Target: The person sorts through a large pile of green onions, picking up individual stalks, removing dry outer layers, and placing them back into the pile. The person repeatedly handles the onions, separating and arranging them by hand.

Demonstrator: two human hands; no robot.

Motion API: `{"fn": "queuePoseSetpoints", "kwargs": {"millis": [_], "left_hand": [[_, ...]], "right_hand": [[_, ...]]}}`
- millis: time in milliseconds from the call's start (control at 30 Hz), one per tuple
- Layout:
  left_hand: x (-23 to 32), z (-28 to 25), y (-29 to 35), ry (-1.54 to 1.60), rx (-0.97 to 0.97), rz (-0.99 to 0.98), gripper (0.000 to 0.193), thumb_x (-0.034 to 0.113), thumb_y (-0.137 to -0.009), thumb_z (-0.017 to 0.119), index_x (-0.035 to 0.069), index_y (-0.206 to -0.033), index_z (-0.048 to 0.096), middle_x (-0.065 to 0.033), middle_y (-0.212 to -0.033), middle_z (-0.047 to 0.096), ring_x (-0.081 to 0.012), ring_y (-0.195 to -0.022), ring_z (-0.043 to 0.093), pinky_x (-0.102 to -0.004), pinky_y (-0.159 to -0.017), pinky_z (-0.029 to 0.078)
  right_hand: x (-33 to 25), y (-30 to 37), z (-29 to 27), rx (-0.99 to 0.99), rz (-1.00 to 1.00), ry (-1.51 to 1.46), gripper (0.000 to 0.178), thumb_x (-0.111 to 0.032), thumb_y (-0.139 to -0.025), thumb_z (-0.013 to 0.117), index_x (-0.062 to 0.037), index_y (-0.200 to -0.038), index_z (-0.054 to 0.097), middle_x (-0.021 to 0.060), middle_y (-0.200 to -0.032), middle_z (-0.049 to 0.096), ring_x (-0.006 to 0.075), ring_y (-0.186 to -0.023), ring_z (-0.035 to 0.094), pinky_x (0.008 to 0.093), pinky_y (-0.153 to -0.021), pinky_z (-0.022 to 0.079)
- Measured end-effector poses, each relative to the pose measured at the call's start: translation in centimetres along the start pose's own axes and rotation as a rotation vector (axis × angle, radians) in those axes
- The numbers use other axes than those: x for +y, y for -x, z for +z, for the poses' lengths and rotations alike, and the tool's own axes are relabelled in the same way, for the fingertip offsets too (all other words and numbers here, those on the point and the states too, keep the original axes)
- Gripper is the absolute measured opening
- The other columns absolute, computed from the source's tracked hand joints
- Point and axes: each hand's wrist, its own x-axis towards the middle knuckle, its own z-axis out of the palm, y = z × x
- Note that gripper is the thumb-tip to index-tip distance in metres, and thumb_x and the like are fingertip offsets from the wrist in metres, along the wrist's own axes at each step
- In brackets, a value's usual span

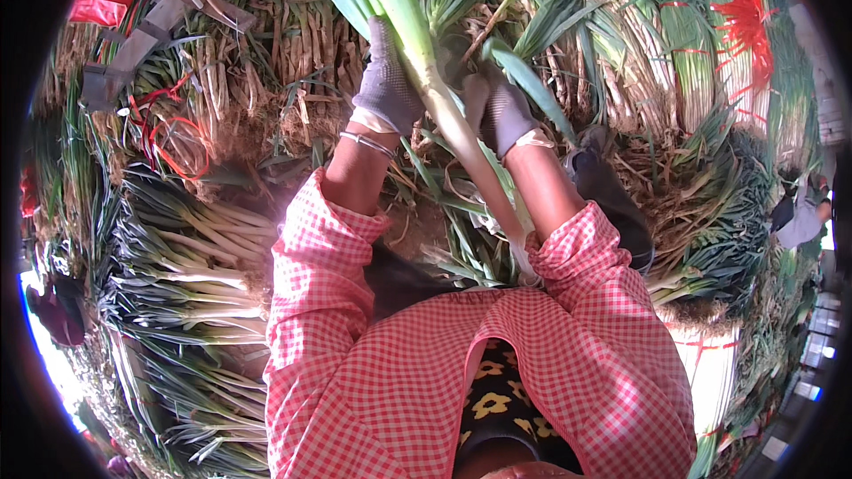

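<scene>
A long leek (457, 130) with a white shank slants across the middle, its broad green leaves at the top and its root end down by my lap. My left hand (387, 80), in a grey knit glove, is closed around it where the green leaves begin. Just right of the shank, my right hand (508, 111), gloved alike, has its fingers curled in. A green leek leaf (535, 89) bends over that hand from its fingers toward the wrist; the fingertips are slightly blurred.
Bundled leeks (306, 62) stand in rows ahead. Loose leeks (191, 257) lie in a pile at left, with another leafy heap (710, 204) at right. Red ties (744, 18) hang at far right. A metal frame with prongs (164, 22) and orange cord (182, 149) are at upper left.
</scene>
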Motion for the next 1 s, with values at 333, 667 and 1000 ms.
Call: {"fn": "queuePoseSetpoints", "kwargs": {"millis": [333,667,1000], "left_hand": [[0.2,-1.6,0.9,-0.006,0.105,-0.026,0.07,0.07,-0.085,0.049,0.012,-0.124,0.055,-0.0052,-0.103,0.062,-0.0189,-0.092,0.059,-0.0346,-0.084,0.05],[-1.1,0.5,0.0,0.115,-0.085,-0.118,0.046,0.039,-0.096,0.055,0.008,-0.13,0.05,-0.0073,-0.115,0.06,-0.0206,-0.101,0.056,-0.0336,-0.089,0.046],[-2.4,1.5,0.5,0.004,0.038,-0.028,0.027,0.022,-0.096,0.057,0.005,-0.117,0.057,-0.0043,-0.102,0.064,-0.0187,-0.093,0.062,-0.0346,-0.08,0.053]], "right_hand": [[-0.4,2.9,-22.5,0.4,-0.006,1.84,0.045,-0.043,-0.086,0.058,-0.0141,-0.121,0.058,0.0185,-0.097,0.067,0.0387,-0.085,0.064,0.0453,-0.076,0.05],[-4.4,8.0,1.6,-0.381,-0.627,0.96,0.042,-0.012,-0.073,0.079,0.0023,-0.109,0.062,0.0125,-0.107,0.066,0.0167,-0.096,0.063,0.0273,-0.087,0.048],[-5.6,8.2,2.4,-0.439,-0.562,1.255,0.014,-0.007,-0.075,0.072,-0.0009,-0.081,0.061,0.0011,-0.073,0.064,0.0069,-0.068,0.056,0.024,-0.064,0.047]]}}
